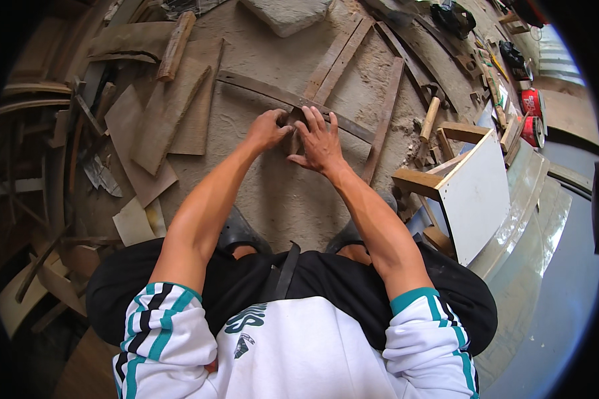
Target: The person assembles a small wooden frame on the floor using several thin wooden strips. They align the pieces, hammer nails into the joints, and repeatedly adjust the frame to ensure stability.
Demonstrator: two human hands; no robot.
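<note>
A dark wooden bar lies slantwise on the dusty ground in front of me, meeting two lengthwise strips that run side by side away from me. My left hand is at the near side of this joint, its fingers curled in and its thumb pointing right; what it pinches is mostly hidden. My right hand spreads its fingers over the bar, fingertips on or just above the wood, thumb held out to the left. Another reddish-brown strip crosses the bar's right end.
Right of the strips lies a hammer with a wooden handle. A white panel on a wooden frame stands near my right knee. Loose boards are heaped on the left. Red round containers stand far right; a stone slab lies ahead.
</note>
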